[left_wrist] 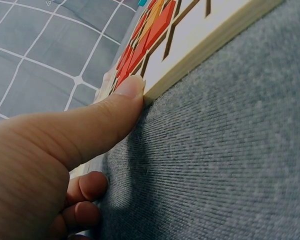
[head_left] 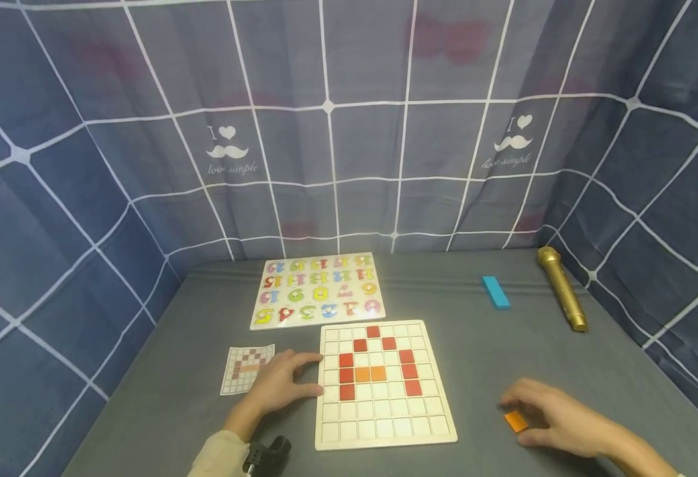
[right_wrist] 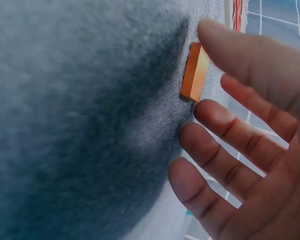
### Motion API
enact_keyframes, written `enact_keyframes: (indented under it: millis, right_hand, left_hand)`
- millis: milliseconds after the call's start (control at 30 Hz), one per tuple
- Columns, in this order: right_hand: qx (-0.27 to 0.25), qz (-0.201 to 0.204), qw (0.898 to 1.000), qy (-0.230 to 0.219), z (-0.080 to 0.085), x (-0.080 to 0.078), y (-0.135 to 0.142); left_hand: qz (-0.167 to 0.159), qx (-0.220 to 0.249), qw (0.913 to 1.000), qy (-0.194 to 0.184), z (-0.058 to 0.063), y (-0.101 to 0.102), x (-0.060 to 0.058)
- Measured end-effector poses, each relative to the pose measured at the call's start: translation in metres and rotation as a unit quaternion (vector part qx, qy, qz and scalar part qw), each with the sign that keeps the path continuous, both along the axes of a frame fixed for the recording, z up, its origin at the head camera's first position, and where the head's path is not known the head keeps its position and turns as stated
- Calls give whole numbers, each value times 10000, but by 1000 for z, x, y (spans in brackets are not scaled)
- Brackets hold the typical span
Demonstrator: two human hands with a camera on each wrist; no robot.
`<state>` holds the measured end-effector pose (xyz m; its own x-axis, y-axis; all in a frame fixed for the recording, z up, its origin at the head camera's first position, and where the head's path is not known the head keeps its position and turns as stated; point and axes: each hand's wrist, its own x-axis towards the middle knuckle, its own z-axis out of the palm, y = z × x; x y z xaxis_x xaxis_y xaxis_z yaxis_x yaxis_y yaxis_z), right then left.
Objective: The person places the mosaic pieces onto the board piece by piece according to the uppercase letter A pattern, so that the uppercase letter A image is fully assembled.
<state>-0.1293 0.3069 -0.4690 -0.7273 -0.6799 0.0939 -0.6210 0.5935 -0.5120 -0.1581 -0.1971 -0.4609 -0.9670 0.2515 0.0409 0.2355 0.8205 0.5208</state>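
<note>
A pale wooden grid board lies on the grey cloth, with several red tiles and two orange tiles set in its squares. My left hand rests at its left edge, thumb and index finger extended against the rim; the left wrist view has the thumb tip right at the corner of the edge. To the right of the board, my right hand is low over the cloth. Between its thumb and loosely bent fingers sits a loose orange tile, flat on the cloth.
A pattern card lies left of the left hand. Behind the board is a number puzzle board. A blue block and a gold flashlight lie at the back right. Blue checked curtains enclose the table's back and sides.
</note>
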Motion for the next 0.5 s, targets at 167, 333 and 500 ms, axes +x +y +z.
enact_keyframes:
  millis: [167,333,500]
  right_hand:
    - [-47,134,9996,-236,-1,9,4]
    - [-112,56,9999,-72,-1,12,3]
    - [-140,16,9998,-111,-2,13,2]
  left_hand:
    - [-33,-28,9999,97,-2,-1,0]
    - [9,17,9999,134,0,-1,-1]
    - [-8,-16,10000,35,-2,-1,-2]
